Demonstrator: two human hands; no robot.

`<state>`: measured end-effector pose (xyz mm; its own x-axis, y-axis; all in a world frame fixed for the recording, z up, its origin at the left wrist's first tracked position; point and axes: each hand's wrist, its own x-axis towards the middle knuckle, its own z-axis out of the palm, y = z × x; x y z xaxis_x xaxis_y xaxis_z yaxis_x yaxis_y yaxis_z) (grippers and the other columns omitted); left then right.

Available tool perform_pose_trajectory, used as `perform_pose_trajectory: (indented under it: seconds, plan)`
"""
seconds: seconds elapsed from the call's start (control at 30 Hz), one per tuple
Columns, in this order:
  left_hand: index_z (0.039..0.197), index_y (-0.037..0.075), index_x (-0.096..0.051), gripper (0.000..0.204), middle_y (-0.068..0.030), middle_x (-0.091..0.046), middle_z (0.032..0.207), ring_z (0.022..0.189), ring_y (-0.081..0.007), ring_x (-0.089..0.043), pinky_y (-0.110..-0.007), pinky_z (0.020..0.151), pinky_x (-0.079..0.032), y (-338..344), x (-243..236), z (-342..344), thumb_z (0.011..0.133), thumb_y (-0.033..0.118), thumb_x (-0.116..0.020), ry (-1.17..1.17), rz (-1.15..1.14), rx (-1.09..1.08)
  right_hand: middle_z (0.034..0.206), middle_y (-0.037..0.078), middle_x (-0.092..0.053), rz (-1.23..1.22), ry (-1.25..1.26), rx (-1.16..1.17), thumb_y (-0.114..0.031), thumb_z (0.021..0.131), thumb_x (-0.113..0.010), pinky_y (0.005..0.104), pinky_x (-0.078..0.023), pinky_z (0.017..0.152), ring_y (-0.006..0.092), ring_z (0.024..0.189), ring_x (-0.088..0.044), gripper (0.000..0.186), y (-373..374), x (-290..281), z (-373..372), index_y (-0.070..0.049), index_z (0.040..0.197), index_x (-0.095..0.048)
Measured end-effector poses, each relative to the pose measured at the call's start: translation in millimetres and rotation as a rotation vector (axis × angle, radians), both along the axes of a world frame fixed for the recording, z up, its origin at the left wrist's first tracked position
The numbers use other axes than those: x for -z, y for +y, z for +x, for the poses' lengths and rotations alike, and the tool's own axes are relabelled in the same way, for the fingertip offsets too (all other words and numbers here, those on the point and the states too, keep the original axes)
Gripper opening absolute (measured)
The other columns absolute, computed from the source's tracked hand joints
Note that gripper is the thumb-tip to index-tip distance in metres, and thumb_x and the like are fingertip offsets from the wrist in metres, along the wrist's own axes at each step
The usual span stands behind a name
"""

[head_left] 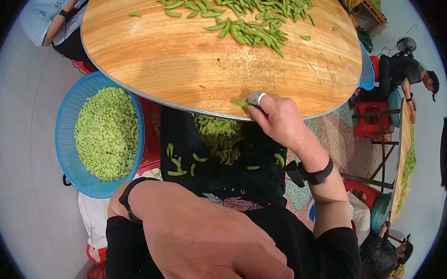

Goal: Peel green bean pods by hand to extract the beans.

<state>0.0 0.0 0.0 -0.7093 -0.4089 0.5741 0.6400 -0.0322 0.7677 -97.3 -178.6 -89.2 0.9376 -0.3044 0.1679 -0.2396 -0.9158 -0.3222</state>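
At the near edge of the round wooden table (171,82), my right hand (282,119) is closed, pinching a green edamame pod (239,102) blurred by motion. A silvery metal cover (255,98) sits on one of its digits. My left hand (214,239) is raised very near the camera, large in the lower middle. Its fingers are curled and partly cut off by the lower edge, so what they hold, if anything, is hidden. Farther back on the table lies a heap of edamame pods (253,33). Green pods and pieces (216,126) rest in my lap below the edge.
A blue basket (62,127) of shelled green beans (106,134) stands left of my lap. Loose pods (177,167) lie on my dark apron. One person (49,17) sits at far left; others (401,72) sit at another table (402,162) on the right, by red stools (369,121).
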Motion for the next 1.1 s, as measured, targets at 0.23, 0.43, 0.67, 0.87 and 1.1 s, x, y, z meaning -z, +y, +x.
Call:
perform_pose_trajectory:
  seconds: [0.23, 0.43, 0.67, 0.87, 1.1]
  plan:
    - [0.102, 0.005, -0.064, 0.026, -0.0099, -0.061, 0.089, 0.077, -0.0228, -0.059, -0.027, 0.065, -0.047, -32.3, 23.8, 48.2, 0.076, 0.008, -0.066, -0.719, -0.454, -1.523, 0.069, 0.007, -0.057, 0.906, -0.225, 0.175, -0.011, 0.081, -0.062, 0.0292, -0.045, 0.063, 0.0129, 0.066, -0.054, 0.012, -1.8, -5.3, -9.1, -0.002, 0.088, -0.060]
    - [0.101, 0.006, -0.064, 0.026, -0.0112, -0.059, 0.093, 0.083, -0.0253, -0.059, -0.030, 0.069, -0.048, -44.1, 72.7, 57.3, 0.075, 0.000, -0.064, -0.834, -0.145, -1.800, 0.075, 0.013, -0.063, 0.535, -0.179, 0.292, -0.020, 0.082, -0.062, 0.0322, -0.048, 0.065, 0.0209, 0.069, -0.060, 0.022, -50.4, -17.4, -4.9, -0.001, 0.093, -0.061]
    - [0.099, 0.005, -0.062, 0.026, -0.0126, -0.058, 0.091, 0.080, -0.0284, -0.059, -0.032, 0.067, -0.048, -83.0, 98.6, 52.8, 0.074, -0.002, -0.062, -0.881, -0.161, -1.714, 0.072, 0.024, -0.061, -0.097, 0.020, 0.629, -0.023, 0.080, -0.060, 0.0459, -0.047, 0.063, 0.0408, 0.072, -0.059, 0.025, -101.3, 10.7, 29.5, 0.002, 0.078, -0.056]
    - [0.102, 0.003, -0.061, 0.033, -0.0153, -0.056, 0.097, 0.092, -0.0320, -0.055, -0.036, 0.077, -0.046, -108.0, 96.3, 53.9, 0.070, -0.006, -0.059, -0.976, -0.250, -1.776, 0.068, 0.023, -0.058, 0.214, -0.156, 0.325, -0.022, 0.079, -0.061, 0.0458, -0.045, 0.060, 0.0399, 0.068, -0.058, 0.024, -93.3, -6.6, 7.2, 0.001, 0.077, -0.057]
    - [0.102, 0.002, -0.061, 0.037, -0.0150, -0.055, 0.098, 0.093, -0.0322, -0.054, -0.036, 0.079, -0.045, -122.4, 100.2, 45.5, 0.067, -0.009, -0.055, -0.981, -0.222, -1.771, 0.070, 0.019, -0.062, -0.086, -0.030, 0.466, -0.013, 0.078, -0.054, 0.0461, -0.049, 0.060, 0.0366, 0.069, -0.062, 0.012, -126.0, 1.7, 42.6, -0.002, 0.084, -0.055]
